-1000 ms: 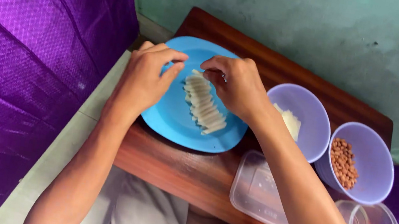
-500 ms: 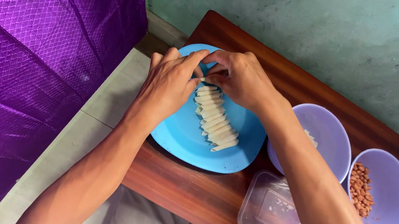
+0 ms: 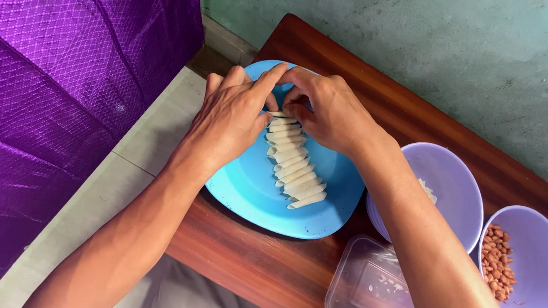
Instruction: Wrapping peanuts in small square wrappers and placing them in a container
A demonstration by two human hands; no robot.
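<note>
Left hand (image 3: 232,123) and right hand (image 3: 326,111): fingertips pinching together on topmost pale white rolled dough stick (image 3: 282,114), head of overlapping row on round blue plastic plate (image 3: 247,190), brown wooden table (image 3: 258,266).

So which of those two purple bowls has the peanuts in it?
The far-right purple bowl, at the table's end, holds brown peanuts. The other purple bowl, next to the blue plate, holds pale white pieces.

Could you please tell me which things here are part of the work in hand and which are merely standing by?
In use: left hand, right hand, row of pale strips, blue plate.

Standing by: bowl of peanuts, second purple bowl, clear tub, purple cloth.
</note>
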